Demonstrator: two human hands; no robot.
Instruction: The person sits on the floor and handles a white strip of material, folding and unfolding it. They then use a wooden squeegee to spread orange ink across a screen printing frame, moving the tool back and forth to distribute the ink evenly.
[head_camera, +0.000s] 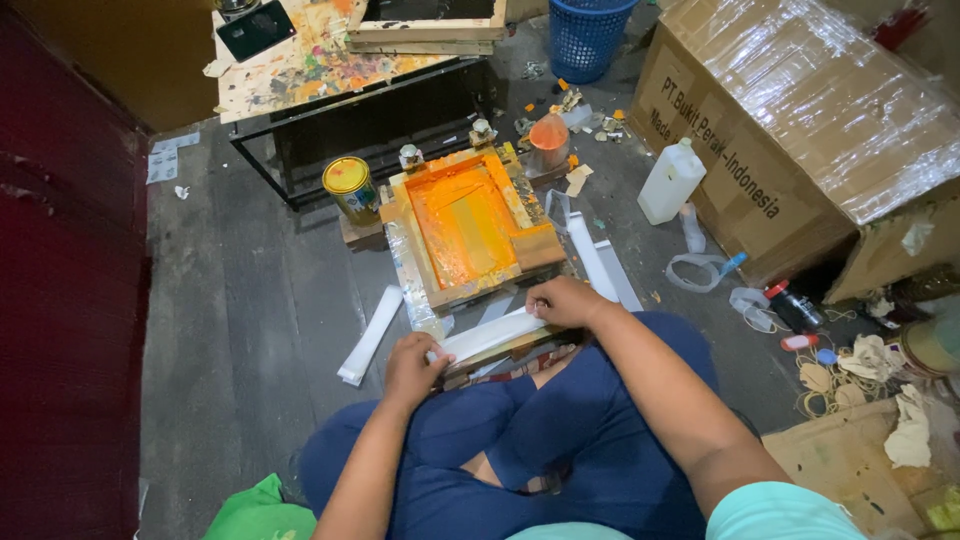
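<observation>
Left of both hands, a loose white strip (371, 334) lay on the grey floor (250, 300). The left hand (413, 368) gripped one end of a long white sleeve (490, 335); the right hand (565, 301), well apart from it, pinched the other end. Just beyond the hands sat a wooden printing frame (470, 225) coated in orange ink, a yellow-lidded tin (350, 187) beside it. Farther right stood a white plastic bottle (670, 181) and a large cardboard box (790, 130).
</observation>
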